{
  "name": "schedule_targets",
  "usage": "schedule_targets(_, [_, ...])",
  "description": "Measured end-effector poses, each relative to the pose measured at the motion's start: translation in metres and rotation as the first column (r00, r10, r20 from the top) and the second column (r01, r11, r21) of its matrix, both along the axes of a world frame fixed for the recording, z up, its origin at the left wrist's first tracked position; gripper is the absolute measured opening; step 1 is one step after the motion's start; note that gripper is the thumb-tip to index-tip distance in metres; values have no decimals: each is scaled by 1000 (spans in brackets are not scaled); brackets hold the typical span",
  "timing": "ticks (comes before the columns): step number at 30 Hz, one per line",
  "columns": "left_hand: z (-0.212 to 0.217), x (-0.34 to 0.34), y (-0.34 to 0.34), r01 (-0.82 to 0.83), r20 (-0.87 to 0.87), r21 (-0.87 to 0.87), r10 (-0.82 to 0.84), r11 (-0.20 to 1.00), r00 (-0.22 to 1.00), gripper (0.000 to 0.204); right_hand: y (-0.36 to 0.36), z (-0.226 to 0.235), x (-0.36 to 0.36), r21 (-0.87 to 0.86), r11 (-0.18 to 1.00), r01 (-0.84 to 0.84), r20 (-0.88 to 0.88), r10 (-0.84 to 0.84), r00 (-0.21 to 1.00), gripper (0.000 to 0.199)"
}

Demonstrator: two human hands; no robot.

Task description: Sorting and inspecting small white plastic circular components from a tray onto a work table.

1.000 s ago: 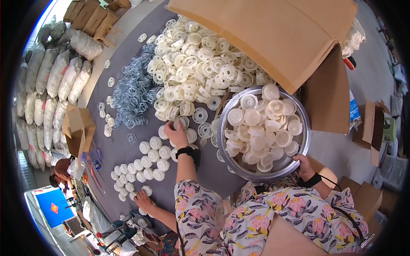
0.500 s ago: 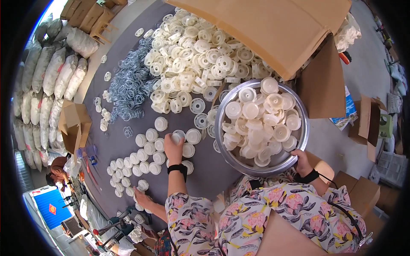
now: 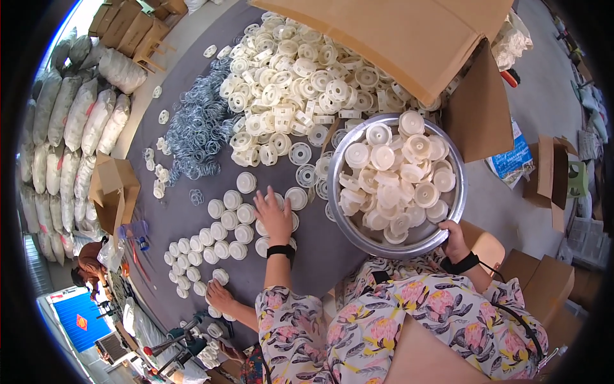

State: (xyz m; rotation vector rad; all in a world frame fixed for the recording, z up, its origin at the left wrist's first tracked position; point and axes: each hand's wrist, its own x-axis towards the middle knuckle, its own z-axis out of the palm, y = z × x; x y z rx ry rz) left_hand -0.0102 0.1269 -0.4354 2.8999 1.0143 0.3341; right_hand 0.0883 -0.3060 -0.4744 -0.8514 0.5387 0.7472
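Note:
My left hand (image 3: 274, 219) is palm down with its fingers spread over a group of round white plastic caps (image 3: 244, 214) on the grey table. Some caps are partly hidden beneath it. At the right, my right hand (image 3: 455, 243) grips the rim of a round metal basin (image 3: 337, 221). Translucent white round plastic parts (image 3: 388, 185) are heaped in the basin. Smaller-looking caps (image 3: 194, 244) stand in rows to the left of my left hand. Another person's hand (image 3: 220, 297) lies close to a cap at the near left.
Ring-shaped white plastic parts (image 3: 294, 83) form a big pile at the back, beside a heap of blue-grey metal springs (image 3: 199, 128). A large cardboard box (image 3: 409, 38) leans over the pile. Stuffed sacks (image 3: 83, 115) are stacked at the far left. Another box (image 3: 550, 182) stands right of the table.
My left hand has shifted slightly to the right, and its fingers have spread from around a cap. The basin stays in my right hand. The whole view has shifted a little.

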Motion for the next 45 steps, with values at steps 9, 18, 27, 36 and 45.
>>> schedule_targets(9, [-10,-45,-8,82,-217,84,-62,993,974,51,5,12,-14,-23,997,70,-5,-70,998,38])
schedule_targets(18, [17,-42,-60,293,-119,-119,-307,949,944,68,-48,16,-31,-63,992,106,-7,-107,994,47])
schedule_targets(27, [-107,43,-205,480,525,-841,-164,-250,835,62,-104,48,-61,-157,973,169,82,-157,984,47])
schedule_targets(36, [-43,54,-188,661,-237,-255,-709,705,664,66,-129,34,-18,-142,982,128,40,-124,992,35])
schedule_targets(45, [-25,-4,-134,567,-257,-132,-581,813,772,61,-132,-10,19,-100,988,-120,16,122,992,33])
